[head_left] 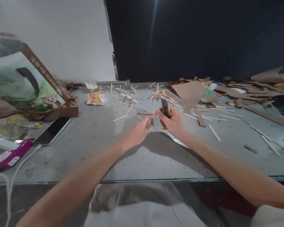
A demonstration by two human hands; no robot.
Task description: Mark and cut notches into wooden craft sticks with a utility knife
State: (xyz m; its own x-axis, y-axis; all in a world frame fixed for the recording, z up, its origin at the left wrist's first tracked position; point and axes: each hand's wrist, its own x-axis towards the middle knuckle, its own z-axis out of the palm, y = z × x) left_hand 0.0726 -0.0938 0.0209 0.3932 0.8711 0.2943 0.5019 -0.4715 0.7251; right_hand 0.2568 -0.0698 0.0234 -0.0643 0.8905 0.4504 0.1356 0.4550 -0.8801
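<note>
My left hand (pixel 142 128) is closed on a thin wooden stick (pixel 153 115), whose end points toward the other hand. My right hand (pixel 174 123) is wrapped round a black and yellow utility knife (pixel 165 108); its thumb and fingertip are close to the stick. Whether the blade touches the wood is hidden by the fingers. Just behind both hands lies a red patterned pencil-like rod (pixel 145 113). Several small star-shaped pieces of crossed sticks (pixel 120 89) stand farther back, with a loose craft stick (pixel 120 118) to the left.
At the left are a large printed box (pixel 33 78), a phone (pixel 53 130) and a purple device (pixel 13 154) with a white cable. A yellow packet (pixel 96 98) lies at the back. Cardboard pieces (pixel 189 93), a glue tube (pixel 208 92) and scattered sticks (pixel 214 132) lie right.
</note>
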